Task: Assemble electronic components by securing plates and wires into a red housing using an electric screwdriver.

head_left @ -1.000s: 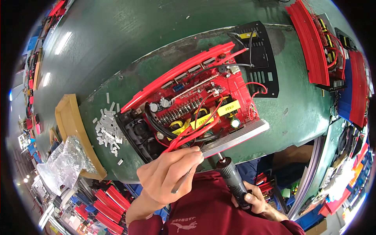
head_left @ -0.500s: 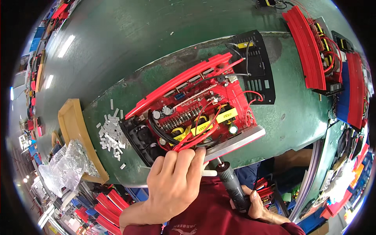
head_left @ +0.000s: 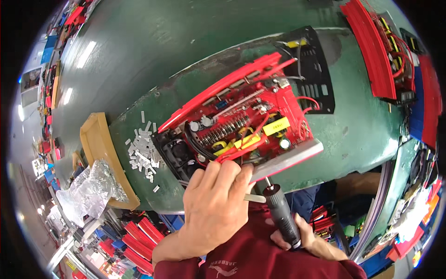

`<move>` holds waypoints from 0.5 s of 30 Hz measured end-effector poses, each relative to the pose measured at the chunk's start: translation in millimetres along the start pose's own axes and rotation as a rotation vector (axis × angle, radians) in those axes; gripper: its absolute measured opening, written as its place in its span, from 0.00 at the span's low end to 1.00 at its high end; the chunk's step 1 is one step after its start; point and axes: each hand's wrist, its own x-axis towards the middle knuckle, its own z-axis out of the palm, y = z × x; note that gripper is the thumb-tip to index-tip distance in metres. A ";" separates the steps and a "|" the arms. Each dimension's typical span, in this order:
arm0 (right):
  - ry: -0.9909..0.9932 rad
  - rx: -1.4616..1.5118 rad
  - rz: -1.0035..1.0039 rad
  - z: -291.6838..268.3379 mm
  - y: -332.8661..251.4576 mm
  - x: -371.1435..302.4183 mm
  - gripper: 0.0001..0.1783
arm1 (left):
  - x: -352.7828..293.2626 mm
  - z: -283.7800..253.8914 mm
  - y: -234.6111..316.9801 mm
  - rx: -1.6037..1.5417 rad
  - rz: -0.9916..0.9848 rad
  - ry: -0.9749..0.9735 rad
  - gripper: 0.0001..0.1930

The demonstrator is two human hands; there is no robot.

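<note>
An opened power inverter (head_left: 241, 121) lies tilted on the green bench, its red circuit board, yellow-taped transformers and red and black wires exposed. My left hand (head_left: 218, 197) is closed over its near edge, the fingertips hidden among the wires. A pale flat strip (head_left: 254, 198) sticks out beside that hand; how it is held is hidden. In my right hand (head_left: 299, 235) is a black electric screwdriver (head_left: 282, 216), gripped around the body. Its bit points up at the silver near side rail (head_left: 292, 159) and seems to touch it. A black vented end panel (head_left: 316, 74) hangs by wires at the far right.
Small grey-white strips (head_left: 145, 151) lie scattered left of the inverter. Beyond them stands a cardboard tray (head_left: 95, 139) with crumpled clear plastic bags (head_left: 93, 190). More red housings (head_left: 369, 49) sit at the right. Red parts (head_left: 139, 242) are stacked below the bench at left.
The whole scene has shifted slightly right and up in the view. Both hands keep their hold, and the screwdriver stays at the side rail.
</note>
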 end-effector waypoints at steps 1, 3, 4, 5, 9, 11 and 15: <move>-0.154 0.069 0.050 -5.4 0.4 4.6 0.54 | 2.2 0.3 2.3 -0.018 -0.014 0.014 0.17; -0.350 0.448 0.059 -17.3 21.1 12.5 0.53 | 9.1 -1.4 4.8 -0.025 0.012 0.013 0.17; -0.355 0.441 0.007 -11.5 18.4 14.0 0.52 | 10.1 -4.3 4.7 -0.014 0.024 0.014 0.17; -0.280 0.326 -0.019 -7.6 12.2 11.0 0.51 | 8.8 -0.1 4.2 -0.015 0.031 0.058 0.16; 0.288 -0.534 -0.223 3.7 -14.4 -21.0 0.41 | 15.7 -14.5 -2.7 -0.019 0.001 0.265 0.07; 0.463 -0.991 -0.520 -7.8 -10.3 -34.8 0.32 | 45.7 -15.6 -24.2 0.110 -0.033 0.506 0.07; 0.515 -1.202 -0.609 -14.9 -24.1 -52.6 0.28 | 57.9 -16.0 -43.4 0.314 -0.071 0.160 0.14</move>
